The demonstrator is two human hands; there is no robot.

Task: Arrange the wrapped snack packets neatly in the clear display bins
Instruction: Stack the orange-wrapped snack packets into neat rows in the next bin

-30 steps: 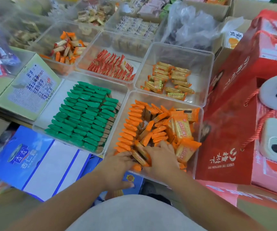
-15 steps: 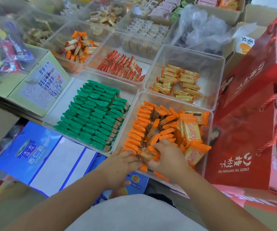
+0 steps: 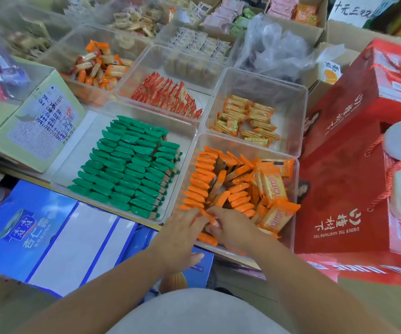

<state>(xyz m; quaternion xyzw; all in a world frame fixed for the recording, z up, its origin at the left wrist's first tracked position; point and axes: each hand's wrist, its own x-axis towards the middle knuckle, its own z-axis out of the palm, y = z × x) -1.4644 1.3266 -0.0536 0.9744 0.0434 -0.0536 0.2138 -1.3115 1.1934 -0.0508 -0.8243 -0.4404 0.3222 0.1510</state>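
A clear bin at the front right holds orange wrapped snack packets: a neat row stands on edge along its left side, and a loose pile fills the right. My left hand and my right hand meet at the bin's near left corner, fingers pinched together on orange packets at the end of the row. Left of it, another clear bin holds green packets in tidy rows.
Behind stand bins of red packets, golden packets and mixed orange biscuits. A big red gift box crowds the right side. Blue cartons lie below the shelf edge, and a pale green box sits at the left.
Both hands have shifted slightly left toward the bin's near left corner and closed together on packets at the row's end. The camera has tilted a little.
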